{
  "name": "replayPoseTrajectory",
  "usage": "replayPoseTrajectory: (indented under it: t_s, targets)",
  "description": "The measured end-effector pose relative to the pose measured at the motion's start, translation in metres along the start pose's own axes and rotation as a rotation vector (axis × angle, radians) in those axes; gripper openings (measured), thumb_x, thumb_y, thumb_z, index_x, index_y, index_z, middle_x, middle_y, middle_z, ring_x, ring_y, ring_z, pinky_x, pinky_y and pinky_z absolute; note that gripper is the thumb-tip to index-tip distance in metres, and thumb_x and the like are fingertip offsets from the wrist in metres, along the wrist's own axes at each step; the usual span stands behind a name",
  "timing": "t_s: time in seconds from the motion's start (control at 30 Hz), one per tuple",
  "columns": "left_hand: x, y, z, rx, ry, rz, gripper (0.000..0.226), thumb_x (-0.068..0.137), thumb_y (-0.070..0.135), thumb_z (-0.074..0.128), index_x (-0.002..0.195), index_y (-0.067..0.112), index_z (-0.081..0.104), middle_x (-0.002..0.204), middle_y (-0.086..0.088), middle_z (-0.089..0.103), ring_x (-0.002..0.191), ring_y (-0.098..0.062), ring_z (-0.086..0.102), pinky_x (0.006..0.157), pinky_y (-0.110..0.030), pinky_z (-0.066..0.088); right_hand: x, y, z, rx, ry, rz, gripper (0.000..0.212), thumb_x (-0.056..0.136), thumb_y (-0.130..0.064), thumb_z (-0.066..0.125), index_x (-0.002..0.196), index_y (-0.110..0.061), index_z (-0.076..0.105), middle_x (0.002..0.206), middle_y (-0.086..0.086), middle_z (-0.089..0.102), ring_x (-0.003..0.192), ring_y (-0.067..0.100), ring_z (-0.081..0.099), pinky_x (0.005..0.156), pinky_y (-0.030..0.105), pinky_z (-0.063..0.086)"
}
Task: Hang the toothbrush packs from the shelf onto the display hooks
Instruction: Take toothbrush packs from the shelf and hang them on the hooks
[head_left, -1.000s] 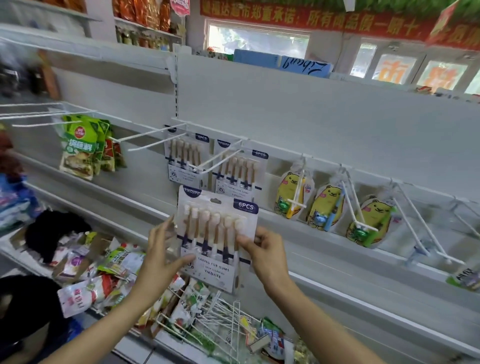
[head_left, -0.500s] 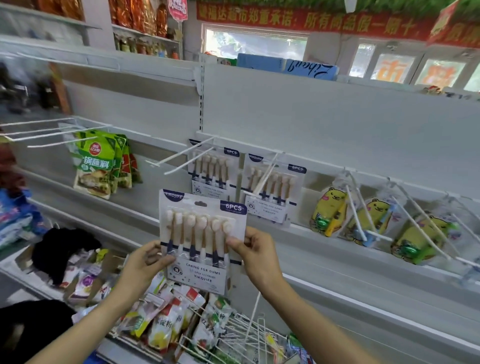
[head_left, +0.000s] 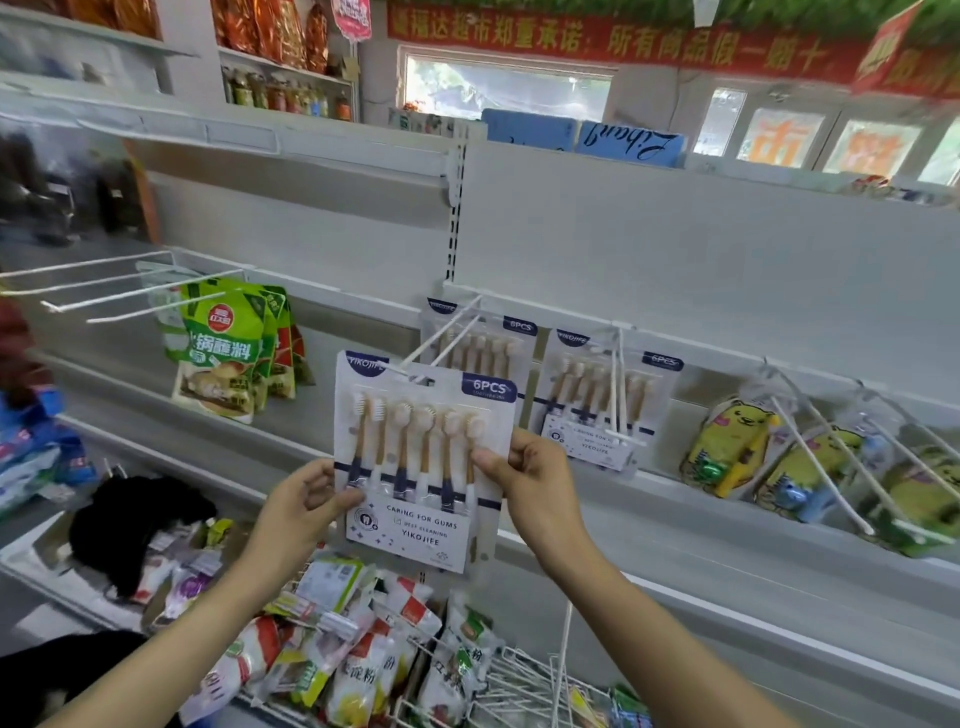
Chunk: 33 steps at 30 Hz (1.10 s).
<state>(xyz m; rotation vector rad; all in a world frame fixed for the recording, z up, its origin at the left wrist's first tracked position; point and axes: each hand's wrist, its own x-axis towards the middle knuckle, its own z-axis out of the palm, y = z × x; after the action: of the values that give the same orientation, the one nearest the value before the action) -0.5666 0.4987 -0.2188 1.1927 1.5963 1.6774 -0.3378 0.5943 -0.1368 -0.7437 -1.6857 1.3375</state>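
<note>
Both hands, left hand (head_left: 304, 501) and right hand (head_left: 535, 480), pinch the pack (head_left: 423, 457) by its lower side edges, upright with brush heads up, its hang hole above the fingers meeting the hook (head_left: 441, 343) tip; next, I judge, push it back along the prongs.

A white six-brush toothbrush pack (head_left: 423, 462) with dark blue corner labels is held upright, its hang hole at the tip of a white double-wire display hook (head_left: 441, 340). Two matching packs (head_left: 480, 345) (head_left: 605, 400) hang on hooks behind, against the shelf's back panel.
</note>
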Motion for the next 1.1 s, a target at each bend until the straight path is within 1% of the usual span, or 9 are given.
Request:
replayPoseTrajectory:
  t_s: [0.13,0.23,0.33,0.5,0.67,0.73,0.83,0.93,1.1]
  targets:
    - [0.004,-0.010,-0.009,-0.019,-0.027,0.004,0.051,0.060,0.059,0.084,0.090,0.021,0.069,0.097,-0.006,0.076,0.095,-0.023,0.072,0.085,-0.044,0.054,0.006,0.007,0.007,-0.053,0.003,-0.027,0.013,0.093,-0.006,0.062,0.100,-0.003,0.073,0.096,0.022,0.074,0.098,0.045,0.067,0.088,0.061,0.051]
    - [0.008,-0.018,-0.015,-0.051,-0.057,-0.006,0.061,0.052,0.071,0.081,0.092,0.026,0.071,0.099,-0.008,0.076,0.095,-0.026,0.071,0.086,-0.047,0.054,0.009,0.013,0.013,-0.061,0.001,-0.011,0.013,0.094,-0.007,0.062,0.099,-0.008,0.074,0.095,0.017,0.075,0.097,0.040,0.069,0.088,0.060,0.052]
    - [0.018,-0.022,-0.013,-0.077,-0.044,-0.019,0.052,0.057,0.063,0.084,0.091,0.026,0.071,0.098,-0.007,0.076,0.091,-0.022,0.073,0.080,-0.036,0.057,0.014,0.018,0.014,-0.035,0.013,0.019,0.015,0.094,-0.005,0.061,0.100,-0.010,0.074,0.097,0.014,0.077,0.099,0.037,0.070,0.090,0.058,0.053]
    - [0.060,-0.021,0.004,-0.003,-0.068,-0.048,0.016,0.085,-0.001,0.070,0.096,0.009,0.067,0.090,0.006,0.077,0.084,-0.011,0.073,0.072,-0.017,0.056,0.042,0.022,0.005,-0.020,0.090,0.066,0.019,0.094,0.000,0.060,0.099,-0.011,0.075,0.092,0.007,0.078,0.090,0.022,0.075,0.084,0.040,0.060]
    - [0.111,-0.019,0.025,0.031,-0.069,-0.079,0.015,0.087,0.009,0.071,0.093,0.021,0.065,0.080,0.023,0.074,0.075,0.003,0.069,0.066,-0.012,0.052,0.091,0.027,-0.006,-0.137,0.167,0.099,0.013,0.095,-0.007,0.063,0.100,-0.010,0.074,0.090,0.000,0.077,0.081,0.009,0.073,0.068,0.019,0.055]
    - [0.131,-0.020,0.035,0.024,-0.072,-0.100,0.014,0.087,0.012,0.072,0.093,0.022,0.064,0.079,0.014,0.075,0.079,-0.003,0.068,0.063,-0.009,0.050,0.109,0.027,-0.012,-0.171,0.182,0.131,0.011,0.096,-0.010,0.062,0.096,-0.016,0.072,0.091,-0.001,0.076,0.081,0.009,0.072,0.067,0.017,0.053]
    - [0.157,-0.026,0.045,0.037,-0.079,-0.120,0.015,0.088,0.007,0.071,0.102,0.009,0.066,0.095,-0.004,0.071,0.093,-0.022,0.066,0.079,-0.026,0.054,0.130,0.028,-0.019,-0.195,0.204,0.159,0.012,0.096,-0.012,0.061,0.094,-0.019,0.070,0.087,-0.003,0.075,0.074,0.003,0.070,0.061,0.015,0.051]
    - [0.171,-0.028,0.050,0.046,-0.104,-0.104,0.015,0.089,0.001,0.067,0.091,0.016,0.069,0.086,0.000,0.072,0.090,-0.023,0.067,0.082,-0.034,0.053,0.144,0.031,-0.021,-0.247,0.238,0.144,0.019,0.097,-0.011,0.060,0.085,-0.025,0.066,0.072,-0.010,0.067,0.048,-0.010,0.058,0.044,0.007,0.039]
    - [0.182,-0.035,0.053,0.051,-0.137,-0.033,0.015,0.091,0.006,0.069,0.083,0.019,0.065,0.077,0.002,0.065,0.075,-0.014,0.063,0.064,-0.022,0.051,0.157,0.037,-0.023,-0.289,0.248,0.144,0.019,0.095,-0.013,0.062,0.081,-0.023,0.070,0.084,-0.001,0.077,0.079,0.014,0.073,0.074,0.034,0.059]
